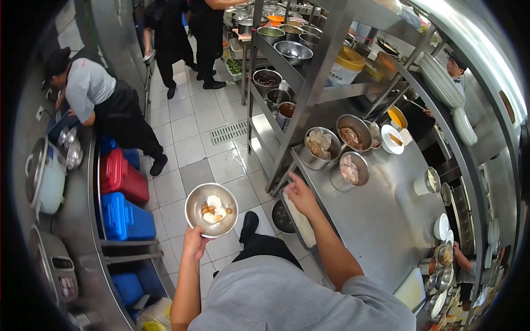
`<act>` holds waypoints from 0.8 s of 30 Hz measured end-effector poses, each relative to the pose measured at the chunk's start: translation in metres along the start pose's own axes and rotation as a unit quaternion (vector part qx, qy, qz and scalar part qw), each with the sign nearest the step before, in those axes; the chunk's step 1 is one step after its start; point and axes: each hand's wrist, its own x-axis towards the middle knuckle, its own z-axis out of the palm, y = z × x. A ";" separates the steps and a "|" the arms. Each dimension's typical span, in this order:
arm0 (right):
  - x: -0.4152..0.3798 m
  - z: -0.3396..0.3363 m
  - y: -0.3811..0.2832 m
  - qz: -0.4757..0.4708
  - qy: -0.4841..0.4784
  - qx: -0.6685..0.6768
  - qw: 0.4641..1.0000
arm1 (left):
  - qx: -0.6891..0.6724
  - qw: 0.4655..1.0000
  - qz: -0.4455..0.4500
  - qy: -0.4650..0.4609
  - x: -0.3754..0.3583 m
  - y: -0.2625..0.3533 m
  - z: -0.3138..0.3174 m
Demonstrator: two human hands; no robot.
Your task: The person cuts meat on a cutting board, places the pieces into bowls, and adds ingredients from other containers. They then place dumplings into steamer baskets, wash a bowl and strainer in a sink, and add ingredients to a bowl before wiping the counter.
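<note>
My left hand grips the rim of a steel mixing bowl, held out over the floor. Inside the bowl are white rounded pieces and small brown pieces that I cannot name for certain. My right hand is raised near the corner of the steel table, its fingers partly stretched out and nothing in them. Beneath it, a long tray of white contents runs along the table's edge.
Steel pots of food stand on the steel table. A shelf rack rises beside them. To the left are a counter, a red bin and a blue bin. A co-worker bends over that counter; others stand farther back.
</note>
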 end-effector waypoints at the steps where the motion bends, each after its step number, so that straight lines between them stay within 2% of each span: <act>1: 0.031 0.010 -0.009 -0.013 0.015 0.012 1.000 | 0.002 1.000 -0.013 -0.013 0.023 0.010 0.014; 4: 0.138 0.036 -0.018 -0.066 0.086 0.004 0.994 | 0.022 0.998 -0.037 -0.036 0.083 0.029 0.052; 5: 0.172 0.041 -0.023 -0.061 0.092 0.014 0.994 | 0.032 0.997 -0.049 -0.046 0.099 0.039 0.062; 7: 0.225 0.050 -0.027 -0.047 0.172 -0.029 0.984 | 0.068 0.994 -0.064 -0.053 0.116 0.062 0.082; 8: 0.248 0.051 -0.030 -0.051 0.174 -0.028 0.983 | 0.082 0.992 -0.068 -0.064 0.131 0.074 0.093; 11: 0.309 0.053 -0.013 0.016 0.207 -0.088 0.974 | 0.088 0.991 -0.072 -0.067 0.173 0.101 0.102; 15: 0.350 0.046 0.007 0.030 0.295 -0.105 0.949 | 0.080 0.990 -0.091 -0.077 0.222 0.125 0.105; 20: 0.341 0.043 -0.021 0.082 0.385 -0.107 0.913 | 0.122 0.968 -0.174 -0.133 0.318 0.146 0.102; 22: 0.342 0.042 -0.015 0.044 0.425 -0.116 0.897 | 0.133 0.958 -0.191 -0.166 0.353 0.159 0.113; 24: 0.346 0.045 -0.020 0.052 0.460 -0.124 0.877 | 0.144 0.946 -0.207 -0.202 0.388 0.181 0.127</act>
